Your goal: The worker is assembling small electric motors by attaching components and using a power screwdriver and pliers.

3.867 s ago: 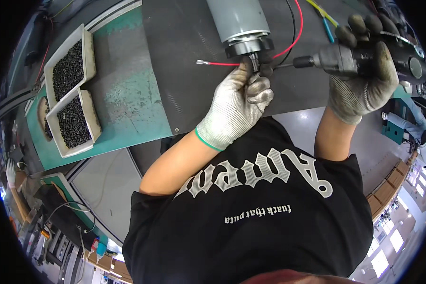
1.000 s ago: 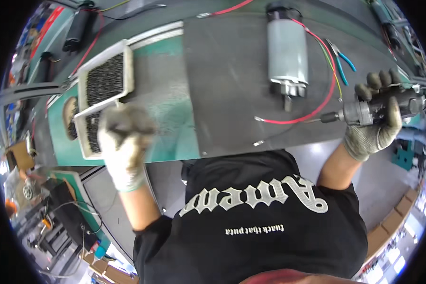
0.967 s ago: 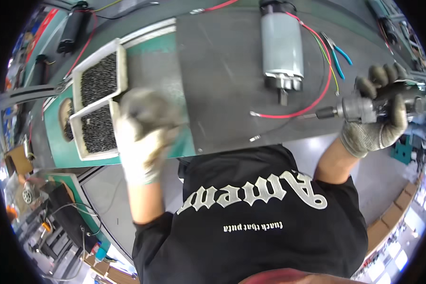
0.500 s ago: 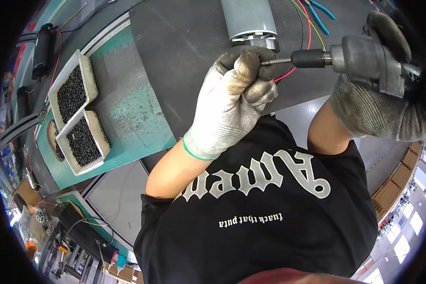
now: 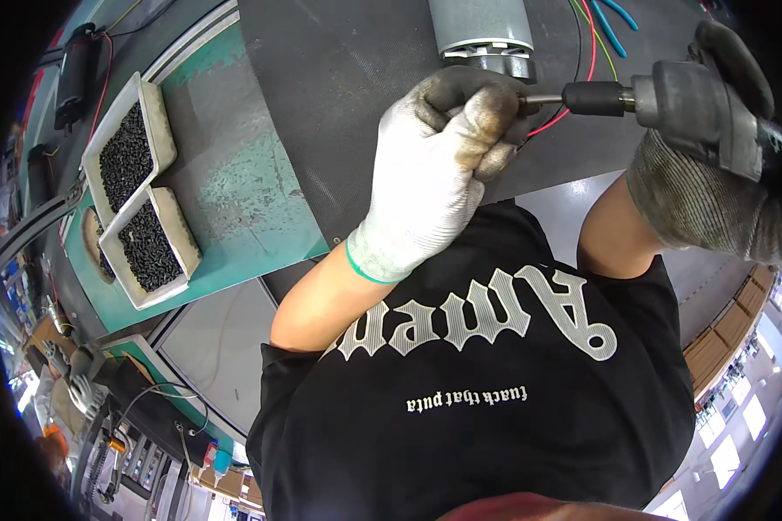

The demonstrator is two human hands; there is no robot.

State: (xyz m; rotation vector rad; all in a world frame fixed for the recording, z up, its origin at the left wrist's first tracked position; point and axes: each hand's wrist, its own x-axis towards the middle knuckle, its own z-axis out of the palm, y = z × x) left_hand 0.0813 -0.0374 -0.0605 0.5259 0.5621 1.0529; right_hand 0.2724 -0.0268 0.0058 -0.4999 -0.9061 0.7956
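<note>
Head view: the gloved left hand (image 5: 439, 165) is pinching something small, hidden, against the grey motor (image 5: 482, 35) just above it. The right hand (image 5: 712, 174) is gripping a power screwdriver (image 5: 669, 95), whose bit is pressing into those fingertips; a slip could nick the glove.

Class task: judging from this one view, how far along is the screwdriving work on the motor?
Done: cannot tell. In hand: the left hand pinches something at the grey motor end; the right hand aims the power screwdriver bit there. Left: two trays of black screws remain full.
</note>
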